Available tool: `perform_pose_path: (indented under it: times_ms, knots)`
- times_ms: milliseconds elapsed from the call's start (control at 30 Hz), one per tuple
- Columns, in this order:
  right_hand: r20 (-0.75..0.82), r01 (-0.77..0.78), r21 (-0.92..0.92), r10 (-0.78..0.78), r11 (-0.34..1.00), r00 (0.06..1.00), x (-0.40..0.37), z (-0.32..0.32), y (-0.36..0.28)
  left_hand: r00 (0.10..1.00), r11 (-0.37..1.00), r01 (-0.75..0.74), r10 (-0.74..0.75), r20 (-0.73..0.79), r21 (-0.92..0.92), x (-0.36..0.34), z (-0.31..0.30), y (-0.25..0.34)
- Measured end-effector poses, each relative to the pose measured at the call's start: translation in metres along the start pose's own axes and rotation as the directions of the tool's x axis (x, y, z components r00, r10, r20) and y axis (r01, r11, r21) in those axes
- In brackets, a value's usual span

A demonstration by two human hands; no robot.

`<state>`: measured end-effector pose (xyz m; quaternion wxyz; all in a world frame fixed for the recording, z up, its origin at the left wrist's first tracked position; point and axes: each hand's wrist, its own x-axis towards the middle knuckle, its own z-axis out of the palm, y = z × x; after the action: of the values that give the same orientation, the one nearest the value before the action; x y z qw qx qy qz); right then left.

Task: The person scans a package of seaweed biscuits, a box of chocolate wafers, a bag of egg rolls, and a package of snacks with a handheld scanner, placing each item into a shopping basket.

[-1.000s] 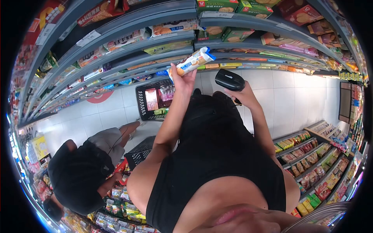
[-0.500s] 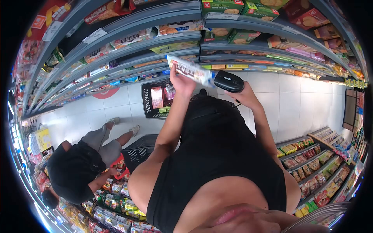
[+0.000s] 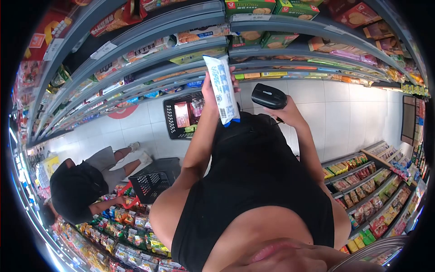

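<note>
My left hand (image 3: pixel 209 94) is closed around a long white-and-blue snack packet (image 3: pixel 222 90). The packet stands nearly upright in view, its small print and a barcode facing me, and my fingertips show at its right edge. To the right, my right hand (image 3: pixel 288 113) grips a black handheld scanner (image 3: pixel 268 96). The scanner's front points left toward the packet, with a gap between them. Its underside and most of my right fingers are hidden.
Packaged biscuits fill the shelves (image 3: pixel 181 34) ahead. A black basket (image 3: pixel 171 122) holding several packages stands on the floor (image 3: pixel 308 122) beyond my left forearm. At left, another person (image 3: pixel 77 188) carries a black basket (image 3: pixel 154 182) with red handles. More snack racks (image 3: pixel 362 190) stand at lower right.
My left hand has turned the packet from slanting toward the scanner to nearly upright, with its other face toward me. The scanner barely moved. The other person and their basket have shifted left.
</note>
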<state>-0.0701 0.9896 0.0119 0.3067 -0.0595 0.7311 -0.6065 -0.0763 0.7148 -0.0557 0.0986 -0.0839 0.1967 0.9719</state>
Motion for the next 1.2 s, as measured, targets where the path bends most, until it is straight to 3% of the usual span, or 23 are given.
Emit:
perform_pose_path:
  times_ms: [67, 200, 367, 467, 500, 700, 1000, 1100, 1200]
  knots:
    - [-0.001, 0.004, -0.003, -0.004, 1.0, 1.0, 0.002, 0.001, -0.001, 0.996, 0.991, 0.033, -0.044, 0.083, 0.128, -0.002, 0.001, 0.001]
    - [0.016, 0.029, -0.036, -0.029, 0.999, 0.999, 0.006, 0.004, 0.001, 0.986, 0.997, 0.072, -0.069, 0.155, -0.013, -0.006, -0.004, -0.002]
    - [0.063, -0.013, -0.06, 0.017, 0.998, 0.998, 0.009, 0.006, -0.008, 0.988, 0.976, 0.114, -0.092, -0.123, 0.187, -0.005, -0.01, -0.002]
    - [0.061, -0.004, -0.061, 0.008, 0.998, 0.998, 0.01, 0.005, -0.01, 0.987, 0.993, 0.057, -0.041, -0.157, 0.1, -0.001, 0.002, -0.002]
    - [0.057, 0.001, -0.06, 0.003, 0.998, 0.998, 0.01, 0.005, -0.01, 0.995, 0.992, 0.039, -0.027, -0.1, 0.12, 0.001, 0.0, -0.001]
    - [0.066, -0.01, -0.061, 0.014, 0.998, 0.998, 0.011, 0.001, -0.009, 0.989, 0.988, 0.113, -0.102, -0.105, 0.103, 0.005, -0.008, 0.002]
    - [0.037, -0.002, -0.008, 0.002, 1.0, 0.999, 0.011, -0.001, -0.013, 0.994, 0.995, 0.099, -0.1, 0.049, 0.024, 0.013, -0.016, 0.003]
    - [0.015, 0.024, -0.01, -0.024, 1.0, 1.0, 0.011, -0.002, -0.013, 0.952, 0.987, 0.148, -0.126, 0.28, -0.061, 0.009, -0.015, 0.004]
    - [-0.012, 0.006, 0.02, -0.005, 1.0, 1.0, 0.011, -0.002, -0.011, 0.944, 0.992, 0.072, -0.102, 0.313, 0.104, 0.009, -0.008, 0.008]
